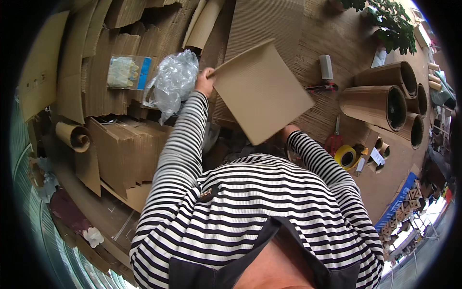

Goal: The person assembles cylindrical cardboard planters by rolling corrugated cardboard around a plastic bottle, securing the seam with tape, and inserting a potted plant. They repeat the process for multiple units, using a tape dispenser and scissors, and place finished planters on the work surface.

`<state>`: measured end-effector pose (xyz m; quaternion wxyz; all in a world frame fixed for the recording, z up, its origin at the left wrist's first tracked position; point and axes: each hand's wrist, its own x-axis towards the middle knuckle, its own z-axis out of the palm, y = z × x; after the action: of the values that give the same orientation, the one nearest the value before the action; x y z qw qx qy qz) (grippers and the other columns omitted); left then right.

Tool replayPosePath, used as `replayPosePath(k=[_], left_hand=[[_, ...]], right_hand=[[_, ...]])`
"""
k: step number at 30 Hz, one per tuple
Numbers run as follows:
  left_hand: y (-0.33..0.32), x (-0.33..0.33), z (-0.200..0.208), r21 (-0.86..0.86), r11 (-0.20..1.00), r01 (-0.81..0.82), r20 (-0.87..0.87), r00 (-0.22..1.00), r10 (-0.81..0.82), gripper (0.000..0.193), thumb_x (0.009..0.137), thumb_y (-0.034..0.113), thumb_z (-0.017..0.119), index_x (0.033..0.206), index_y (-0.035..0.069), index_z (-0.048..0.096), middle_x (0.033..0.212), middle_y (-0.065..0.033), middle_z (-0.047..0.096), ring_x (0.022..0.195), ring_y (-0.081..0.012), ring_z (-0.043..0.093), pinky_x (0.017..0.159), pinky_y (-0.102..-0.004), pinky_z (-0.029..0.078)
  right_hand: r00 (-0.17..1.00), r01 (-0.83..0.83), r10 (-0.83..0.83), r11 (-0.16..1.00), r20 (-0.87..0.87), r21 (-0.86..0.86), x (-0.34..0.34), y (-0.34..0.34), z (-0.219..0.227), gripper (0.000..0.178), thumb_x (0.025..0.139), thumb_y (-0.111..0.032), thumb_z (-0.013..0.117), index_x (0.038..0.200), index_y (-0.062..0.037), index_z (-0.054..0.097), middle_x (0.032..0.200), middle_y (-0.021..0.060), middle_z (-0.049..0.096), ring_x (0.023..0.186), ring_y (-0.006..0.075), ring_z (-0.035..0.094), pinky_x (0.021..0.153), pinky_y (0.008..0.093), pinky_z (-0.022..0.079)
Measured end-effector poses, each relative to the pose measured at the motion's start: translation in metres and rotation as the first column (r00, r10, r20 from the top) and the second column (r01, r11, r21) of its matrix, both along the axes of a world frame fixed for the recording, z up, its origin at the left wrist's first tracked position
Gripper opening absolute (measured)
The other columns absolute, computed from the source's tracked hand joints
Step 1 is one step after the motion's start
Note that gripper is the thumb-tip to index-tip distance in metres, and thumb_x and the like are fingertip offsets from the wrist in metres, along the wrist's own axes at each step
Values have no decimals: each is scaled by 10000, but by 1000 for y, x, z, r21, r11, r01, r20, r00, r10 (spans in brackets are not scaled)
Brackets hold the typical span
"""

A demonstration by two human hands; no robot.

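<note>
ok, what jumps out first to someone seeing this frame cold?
A tan corrugated cardboard sheet, held up at centre frame: the left hand grips its upper left corner, the right hand is mostly hidden behind its lower edge. Next, the crumpled clear plastic bag just left of it, and the big cardboard tubes lying at right, with a yellow tape roll below them.

We look steeply down from the head camera, close over our own striped chest, facing a cardboard-covered floor (332, 43); its fisheye bends edges, cardboard tubes (385, 98) at two o'clock, cardboard stacks (125, 149) at nine.
</note>
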<state>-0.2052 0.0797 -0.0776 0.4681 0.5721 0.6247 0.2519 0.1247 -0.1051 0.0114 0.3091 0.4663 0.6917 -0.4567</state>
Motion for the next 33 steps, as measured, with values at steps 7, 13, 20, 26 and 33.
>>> replayPosePath(k=[7, 13, 20, 26, 33], left_hand=[[73, 52, -24, 202, 872, -446, -22, 888, 459, 340, 857, 49, 726, 1170, 18, 595, 1062, -117, 702, 967, -251, 670, 886, -356, 526], [-23, 17, -75, 257, 868, -424, 3, 899, 438, 531, 855, 161, 752, 1331, 50, 547, 1321, -194, 584, 1253, -352, 528, 1056, -442, 437], [-168, -4, -26, -6, 984, -178, -294, 941, 168, 553, 846, 121, 753, 1347, 93, 521, 1316, -169, 540, 1231, -358, 538, 1043, -446, 454], [-166, 10, 4, 121, 960, 253, -624, 771, -125, 603, 827, 181, 776, 1369, 137, 515, 1378, -110, 495, 1315, -321, 452, 1093, -509, 364], [-156, 19, -13, 92, 888, 450, -706, 658, -260, 618, 791, 227, 792, 1366, 153, 575, 1404, -106, 461, 1374, -312, 375, 1153, -526, 277]], right_hand=[[972, 231, -227, 970, 57, -80, -1, 22, 66, 477, 892, -449, 613, 1243, -132, 676, 1235, 174, 679, 1121, 372, 663, 1013, 470, 511], [631, 691, -750, 660, 199, 295, 18, 71, -16, 687, 963, -432, 657, 1518, -127, 389, 1511, 159, 446, 1313, 331, 514, 1069, 456, 469], [421, 886, -896, 440, 141, 148, 35, 67, -133, 487, 935, -343, 729, 1257, 9, 630, 1173, 160, 697, 968, 253, 672, 804, 402, 558], [203, 973, -976, 192, -79, 129, 39, 36, -170, 393, 831, -374, 710, 1020, -30, 744, 940, 170, 752, 899, 276, 723, 849, 377, 551], [198, 980, -980, 198, -1, 5, 39, 33, -203, 362, 886, -332, 714, 1087, -31, 707, 894, 126, 725, 809, 237, 686, 753, 378, 549]])
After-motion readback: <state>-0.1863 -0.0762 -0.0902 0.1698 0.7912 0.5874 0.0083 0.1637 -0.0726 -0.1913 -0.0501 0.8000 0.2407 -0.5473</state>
